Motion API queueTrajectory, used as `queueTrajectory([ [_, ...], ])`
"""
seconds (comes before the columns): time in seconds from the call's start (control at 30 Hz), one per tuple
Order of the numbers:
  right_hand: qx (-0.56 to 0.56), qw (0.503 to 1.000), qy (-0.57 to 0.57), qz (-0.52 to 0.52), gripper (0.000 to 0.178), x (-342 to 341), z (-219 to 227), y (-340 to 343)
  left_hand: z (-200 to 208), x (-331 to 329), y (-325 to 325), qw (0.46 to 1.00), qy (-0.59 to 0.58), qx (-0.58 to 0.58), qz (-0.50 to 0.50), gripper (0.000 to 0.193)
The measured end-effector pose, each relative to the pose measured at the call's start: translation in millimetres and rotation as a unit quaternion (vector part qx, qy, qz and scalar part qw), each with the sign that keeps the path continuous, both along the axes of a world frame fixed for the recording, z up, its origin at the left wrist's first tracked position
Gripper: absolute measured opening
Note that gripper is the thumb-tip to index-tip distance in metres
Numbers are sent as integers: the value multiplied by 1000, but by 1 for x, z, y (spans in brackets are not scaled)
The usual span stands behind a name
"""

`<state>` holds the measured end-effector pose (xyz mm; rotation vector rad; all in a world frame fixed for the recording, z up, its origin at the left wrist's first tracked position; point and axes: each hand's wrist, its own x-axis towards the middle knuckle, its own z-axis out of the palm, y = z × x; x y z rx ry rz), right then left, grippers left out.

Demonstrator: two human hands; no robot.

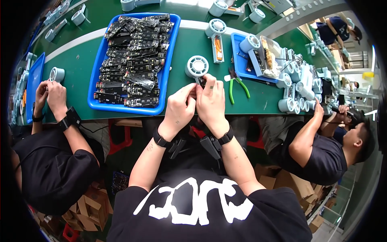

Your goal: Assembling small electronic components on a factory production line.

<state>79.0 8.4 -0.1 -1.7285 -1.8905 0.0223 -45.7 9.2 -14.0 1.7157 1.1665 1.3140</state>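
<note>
Both my hands meet at the table's near edge, around the handle end of a light-blue handheld fan (197, 67). Its round grilled head points away from me. My left hand (177, 105) is closed, thumb and fingers pinched at the handle. My right hand (211, 100) curls over the handle from the other side, its index finger just below the fan head. The handle and whatever lies between my fingertips are mostly hidden, apart from a dark bit. To the left, a blue tray (92, 95) bears many black circuit boards (131, 60).
Green-handled cutters (238, 86) lie right of my hands. Beyond them are another fan with an open handle (217, 42), a smaller blue tray (258, 76) and a heap of fan housings (300, 86). Co-workers sit on both sides; the left one's hands (56, 97) hold a fan.
</note>
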Motion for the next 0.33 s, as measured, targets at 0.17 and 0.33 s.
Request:
queueTrajectory([
  [0.17, -50, 994, -90, -36, 52, -7, 17, 3, 1, 2, 3, 998, 32, 27, 37, 31],
  [0.33, -147, 980, -125, -43, 64, -4, 7, 9, -1, -2, -1, 995, 41, 4, 86, 30],
])
